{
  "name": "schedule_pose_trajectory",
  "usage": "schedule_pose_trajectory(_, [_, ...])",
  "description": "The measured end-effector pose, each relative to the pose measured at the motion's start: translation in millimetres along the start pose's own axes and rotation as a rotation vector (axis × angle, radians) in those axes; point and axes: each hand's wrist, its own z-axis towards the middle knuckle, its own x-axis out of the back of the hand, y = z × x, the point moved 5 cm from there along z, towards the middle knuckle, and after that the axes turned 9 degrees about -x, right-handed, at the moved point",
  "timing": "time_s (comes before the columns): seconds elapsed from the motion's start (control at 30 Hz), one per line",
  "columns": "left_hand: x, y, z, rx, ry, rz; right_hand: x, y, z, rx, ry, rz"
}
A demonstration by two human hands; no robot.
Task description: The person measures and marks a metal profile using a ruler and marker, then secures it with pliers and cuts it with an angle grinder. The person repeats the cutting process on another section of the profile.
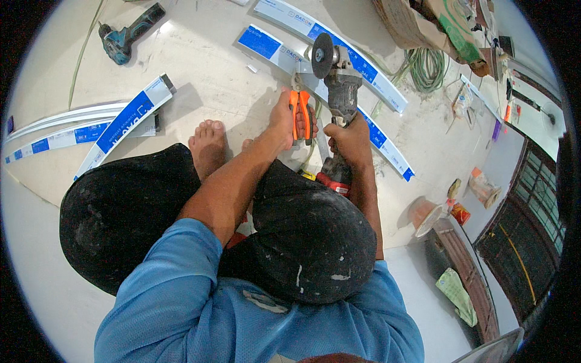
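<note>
My left hand (282, 118) is closed around orange-handled pliers (295, 107), whose jaws point away from me. Whether the jaws grip anything is too small to tell. In my right hand (353, 142) is an angle grinder (343, 92), held by its body with the head pointing away from me. Its dark disc (323, 55) stands just beyond the pliers, to their right. Under and behind the tools lie long white profile strips with blue film: a nearer strip (260, 41) and a farther strip (382, 85). Whether the disc touches a strip cannot be made out.
A teal and black cordless drill (126, 41) lies on the floor at the far left. More film-covered strips (124, 124) lie left of my bare foot (207, 148). A coiled green cable (426, 69), cardboard (402, 21) and a plastic tub (425, 213) are on the right.
</note>
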Motion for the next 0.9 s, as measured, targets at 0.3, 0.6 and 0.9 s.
schedule_pose_trajectory(0.3, [-4.2,2.0,-2.3,-0.027,0.063,-0.029,-6.0,-2.3,0.0,0.013,-0.023,-0.009])
schedule_pose_trajectory(0.6, [-3.7,3.8,-6.2,-0.036,0.052,0.045,-8.5,-3.6,4.8,0.035,-0.039,-0.02])
schedule_pose_trajectory(0.9, [-6.7,5.4,-8.0,-0.039,0.068,0.019,-10.6,-6.2,2.9,0.047,-0.034,-0.007])
